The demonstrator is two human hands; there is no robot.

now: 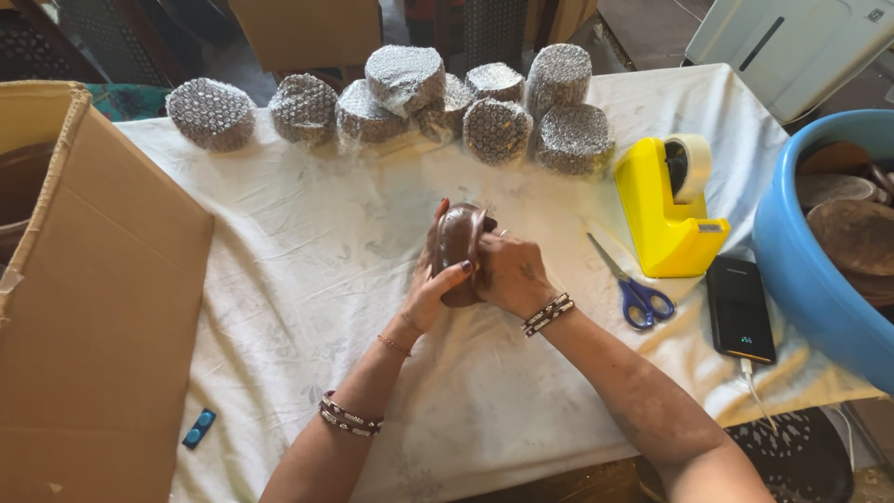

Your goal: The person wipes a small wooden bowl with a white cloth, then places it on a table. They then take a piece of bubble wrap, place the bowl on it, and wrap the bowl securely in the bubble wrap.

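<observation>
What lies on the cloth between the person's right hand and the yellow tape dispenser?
In the head view, blue-handled scissors lie on the white cloth between the right hand and the tape dispenser; the rest of the stretch is bare cloth.

Open cloth lies left of the hands up to the cardboard box (102,279), while wrapped bundles (410,107), tape dispenser (670,205) and scissors (633,279) crowd behind and right
</observation>
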